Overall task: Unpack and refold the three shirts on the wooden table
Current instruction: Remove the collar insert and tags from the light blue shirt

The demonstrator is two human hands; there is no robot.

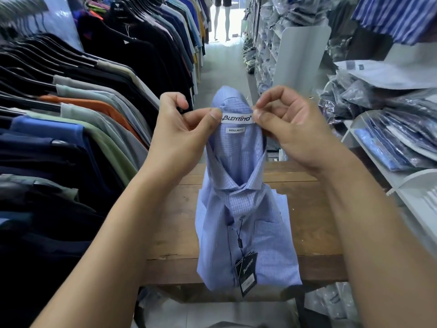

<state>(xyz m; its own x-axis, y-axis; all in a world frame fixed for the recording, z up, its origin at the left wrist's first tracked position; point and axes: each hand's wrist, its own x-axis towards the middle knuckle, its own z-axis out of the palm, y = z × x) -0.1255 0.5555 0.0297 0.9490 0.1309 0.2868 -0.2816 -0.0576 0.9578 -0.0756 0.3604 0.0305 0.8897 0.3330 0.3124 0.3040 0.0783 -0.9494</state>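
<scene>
While both hands pinch its collar beside the Blentino neck label (pixel 237 119), one light-blue checked shirt (pixel 243 223) stands lifted over the wooden table (pixel 314 223). Left hand (pixel 182 129) and right hand (pixel 290 129) each grip one side; one black hang tag (pixel 246 273) dangles below.

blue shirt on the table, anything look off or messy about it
Nothing damaged. The blue shirt is held up by its collar, left hand and right hand pinching beside the neck label; its hang tag dangles over the table edge.
</scene>
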